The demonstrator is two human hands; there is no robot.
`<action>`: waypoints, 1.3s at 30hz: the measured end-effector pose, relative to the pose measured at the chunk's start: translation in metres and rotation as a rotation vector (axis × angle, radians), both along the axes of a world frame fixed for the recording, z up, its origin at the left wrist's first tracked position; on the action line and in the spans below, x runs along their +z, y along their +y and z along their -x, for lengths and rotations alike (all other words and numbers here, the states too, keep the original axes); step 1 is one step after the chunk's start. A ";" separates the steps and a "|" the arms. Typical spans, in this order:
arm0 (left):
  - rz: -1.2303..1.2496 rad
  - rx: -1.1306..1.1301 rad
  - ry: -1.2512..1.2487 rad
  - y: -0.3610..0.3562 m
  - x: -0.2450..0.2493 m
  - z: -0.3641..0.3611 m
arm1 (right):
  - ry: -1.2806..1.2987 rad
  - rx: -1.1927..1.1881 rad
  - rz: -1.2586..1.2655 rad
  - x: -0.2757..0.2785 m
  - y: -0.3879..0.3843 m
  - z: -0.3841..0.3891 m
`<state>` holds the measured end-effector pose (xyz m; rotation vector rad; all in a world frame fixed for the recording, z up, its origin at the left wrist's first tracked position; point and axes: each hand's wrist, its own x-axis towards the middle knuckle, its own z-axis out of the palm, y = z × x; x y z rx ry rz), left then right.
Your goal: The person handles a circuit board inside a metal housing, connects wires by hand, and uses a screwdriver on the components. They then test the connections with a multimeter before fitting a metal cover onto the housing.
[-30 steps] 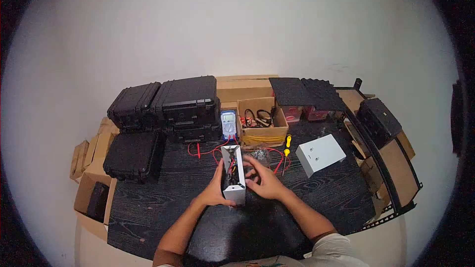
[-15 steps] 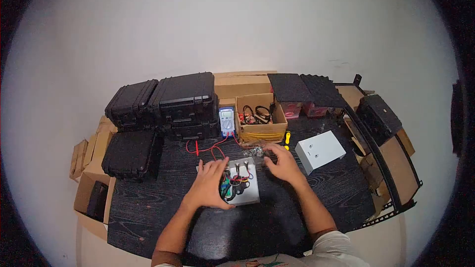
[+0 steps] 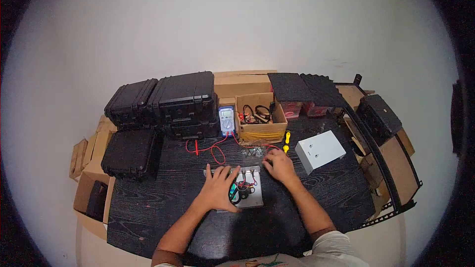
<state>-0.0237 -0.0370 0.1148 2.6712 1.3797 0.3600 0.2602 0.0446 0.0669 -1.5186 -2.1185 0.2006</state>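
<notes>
L hand [image 3: 217, 192] is pressing flat on the open white enclosure [image 3: 253, 197], fingers spread apart & pointing away from the person, nothing gripped. The palm is covering the enclosure's left part. The enclosure is lying face-up on the black table [image 3: 148, 202], front-centre, just ahead of the person, w/ its right half showing beside the thumb. Inside, a tangle of black, red & blue/green wiring [image 3: 241, 188] is sitting right next to the thumb, w/ a couple of small metal terminals nr the far edge. The far wall is standing up as a thin grey lip just beyond the fingertips.

R hand [image 3: 280, 166] is resting on the table just right of the enclosure's far corner, apparently not touching it. Its fingers are curling down & reaching toward a small pile of screws [image 3: 254, 152]. Can't tell if they're pinching anything.

Further back, red test leads [image 3: 213, 152] are looping across the table to a multimeter [image 3: 227, 119] that's leaning by a cardboard box [image 3: 261, 131]. A yellow screwdriver [image 3: 287, 141] is lying just beyond the R hand. A white box [image 3: 320, 151] is sitting off to the right, well apart from the enclosure. Black hard cases [image 3: 185, 100] are sitting stacked along the back left.
</notes>
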 end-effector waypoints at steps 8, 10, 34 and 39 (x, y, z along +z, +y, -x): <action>0.019 -0.022 -0.020 0.002 -0.006 -0.002 | -0.031 -0.017 -0.209 0.029 0.022 0.007; 0.033 -0.017 -0.018 0.002 -0.007 -0.002 | -0.192 0.046 -0.151 0.025 0.048 0.015; 0.279 0.056 -1.054 -0.001 -0.058 -0.033 | 0.334 0.652 0.473 0.049 0.069 0.046; 0.542 0.123 -1.219 0.004 -0.061 -0.030 | 0.551 0.877 0.836 0.069 0.015 0.065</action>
